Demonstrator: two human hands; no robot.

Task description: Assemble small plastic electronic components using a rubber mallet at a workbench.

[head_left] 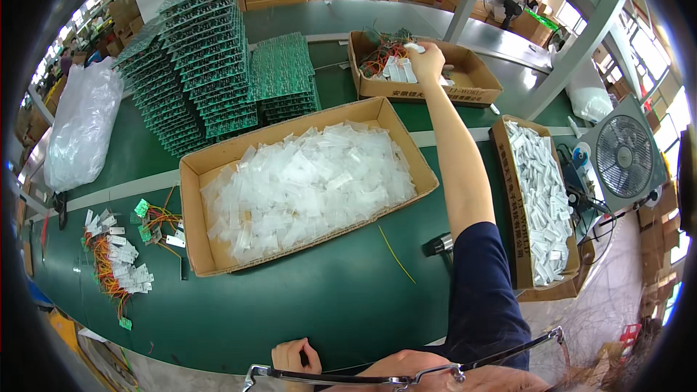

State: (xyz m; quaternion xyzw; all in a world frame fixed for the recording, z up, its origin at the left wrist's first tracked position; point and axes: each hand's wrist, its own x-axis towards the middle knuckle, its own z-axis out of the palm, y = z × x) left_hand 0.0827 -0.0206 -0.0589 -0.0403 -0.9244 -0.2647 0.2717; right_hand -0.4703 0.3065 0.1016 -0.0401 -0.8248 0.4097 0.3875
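Observation:
My right arm stretches far across the table to a shallow cardboard box (472,92). Over its contents my right hand (428,64) is closed, fingertips pinched on a small white piece (414,47). Orange wires (382,56) and flat white parts (398,70) lie in that box beside the hand. Down at the near table edge rests my left hand (296,356), fingers curled in; what they hold, if anything, is hidden. Between both hands stands a large cardboard box (190,207) full of clear, thin plastic pieces (312,181).
Tall stacks of green circuit boards (210,58) rise at the far left, near a plastic bag (86,123). Wired white parts (120,258) lie left. A yellow wire (396,254) lies mid-table. A narrow box of white parts (541,203) and a fan (624,156) stand right.

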